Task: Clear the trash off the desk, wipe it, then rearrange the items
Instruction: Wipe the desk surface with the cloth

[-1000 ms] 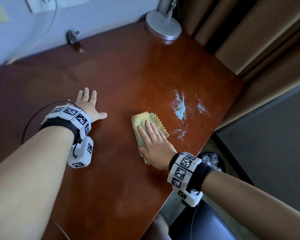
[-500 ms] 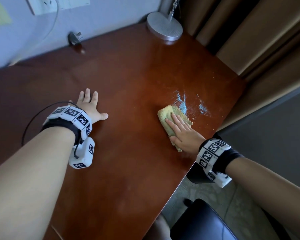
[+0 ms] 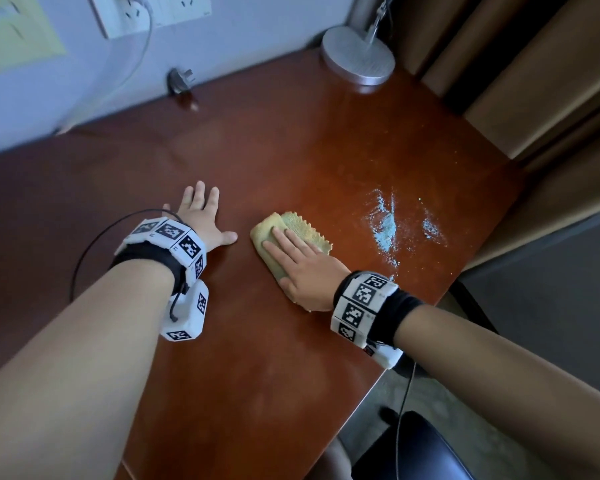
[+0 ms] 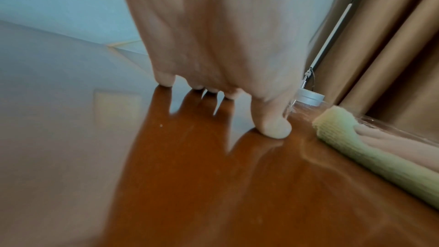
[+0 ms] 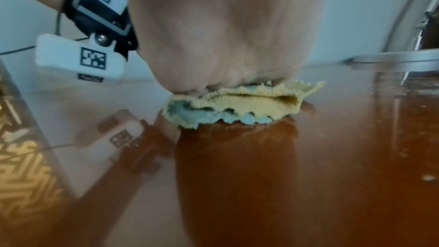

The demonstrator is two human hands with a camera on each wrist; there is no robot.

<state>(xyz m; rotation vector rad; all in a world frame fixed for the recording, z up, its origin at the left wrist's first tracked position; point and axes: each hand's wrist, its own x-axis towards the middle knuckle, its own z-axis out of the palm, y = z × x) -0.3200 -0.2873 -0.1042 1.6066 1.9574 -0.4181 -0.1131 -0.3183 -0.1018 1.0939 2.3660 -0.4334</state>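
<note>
A folded yellow-green cloth (image 3: pixel 300 228) lies on the glossy brown desk (image 3: pixel 291 143), and my right hand (image 3: pixel 297 258) presses flat on it with straight fingers. Right of the cloth, a patch of pale blue powder (image 3: pixel 387 232) is smeared on the wood. The right wrist view shows the cloth (image 5: pixel 240 104) bunched under my palm, blue-stained on its underside. My left hand (image 3: pixel 201 216) lies flat on the desk just left of the cloth, fingers spread. In the left wrist view its fingertips (image 4: pixel 273 129) touch the wood beside the cloth (image 4: pixel 356 146).
A round silver lamp base (image 3: pixel 359 60) stands at the desk's far right corner. A black plug (image 3: pixel 179 81) lies by the wall under a socket plate (image 3: pixel 153 10) with a white cable. Brown curtains (image 3: pixel 516 64) hang right. A dark chair seat (image 3: pixel 416 452) sits below the desk's front edge.
My right hand slid the cloth right to the edge of the powder, then back left toward my left hand. The left hand stayed planted.
</note>
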